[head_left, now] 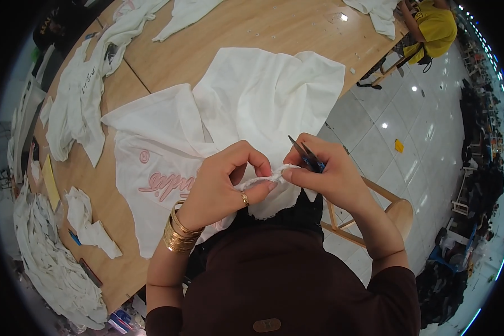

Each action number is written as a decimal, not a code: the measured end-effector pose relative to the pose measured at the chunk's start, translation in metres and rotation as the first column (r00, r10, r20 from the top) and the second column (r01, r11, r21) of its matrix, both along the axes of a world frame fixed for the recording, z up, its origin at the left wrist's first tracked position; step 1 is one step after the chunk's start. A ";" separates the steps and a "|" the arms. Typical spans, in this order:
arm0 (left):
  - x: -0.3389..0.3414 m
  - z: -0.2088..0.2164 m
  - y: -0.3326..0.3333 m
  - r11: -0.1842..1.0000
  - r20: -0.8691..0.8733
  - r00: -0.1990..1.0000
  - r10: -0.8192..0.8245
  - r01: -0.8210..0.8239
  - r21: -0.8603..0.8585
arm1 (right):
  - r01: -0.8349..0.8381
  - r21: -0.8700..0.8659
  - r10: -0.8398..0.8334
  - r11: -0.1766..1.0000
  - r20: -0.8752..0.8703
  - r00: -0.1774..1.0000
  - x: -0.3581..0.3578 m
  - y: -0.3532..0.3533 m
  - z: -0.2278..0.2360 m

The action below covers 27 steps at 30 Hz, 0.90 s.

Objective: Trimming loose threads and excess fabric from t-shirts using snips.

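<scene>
A white garment (274,89) with pink embroidered lettering spreads over the table edge and down to my lap. My left hand (229,176) pinches a gathered seam of it between thumb and forefinger. Close beside, my right hand (327,171) grips the same seam with thumb and fingertips. Small dark thread snips (306,152) are tucked in my right hand, their blades parted and pointing up and away from the cloth. The fingers hide part of the seam.
The wooden table (145,64) carries more white garments (78,101) at the left and a large heap of white pieces (50,263) at the near left. A wooden stool (397,215) stands at my right on the tiled floor. A person in yellow (437,31) sits at the far right.
</scene>
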<state>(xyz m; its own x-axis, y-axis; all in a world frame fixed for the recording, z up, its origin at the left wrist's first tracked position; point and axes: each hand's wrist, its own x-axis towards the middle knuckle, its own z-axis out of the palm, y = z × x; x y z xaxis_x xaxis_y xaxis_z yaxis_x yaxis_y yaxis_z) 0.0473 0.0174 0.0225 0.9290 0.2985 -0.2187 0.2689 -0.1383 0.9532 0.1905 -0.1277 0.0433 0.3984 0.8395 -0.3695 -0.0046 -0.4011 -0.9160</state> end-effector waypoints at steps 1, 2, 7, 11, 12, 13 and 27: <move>0.000 -0.001 0.000 1.000 -0.001 1.000 -0.003 0.003 0.001 | -0.007 -0.002 0.007 1.000 0.002 1.000 0.001 0.000 -0.001; 0.000 -0.004 0.000 1.000 -0.015 1.000 -0.010 0.010 0.001 | -0.014 -0.003 0.014 1.000 0.004 1.000 0.002 0.000 -0.001; 0.002 -0.003 -0.006 0.998 0.033 0.999 -0.004 0.002 0.059 | -0.005 -0.005 0.005 1.000 -0.003 1.000 0.001 0.003 0.002; 0.004 -0.003 -0.011 0.983 0.097 0.994 0.049 -0.065 0.171 | -0.007 0.013 0.007 1.000 0.034 0.999 0.000 0.004 -0.002; 0.004 -0.004 -0.012 0.977 0.097 0.994 0.059 -0.077 0.197 | -0.006 0.013 0.005 1.000 0.034 0.999 0.000 0.004 -0.002; 0.004 -0.006 -0.011 0.977 0.097 0.994 0.057 -0.076 0.198 | -0.017 0.009 0.017 1.000 0.023 1.000 0.001 0.004 -0.002; 0.000 -0.020 0.005 0.825 0.059 0.994 -0.089 0.106 -0.556 | -0.055 0.008 0.055 0.998 -0.216 0.975 0.005 0.005 -0.007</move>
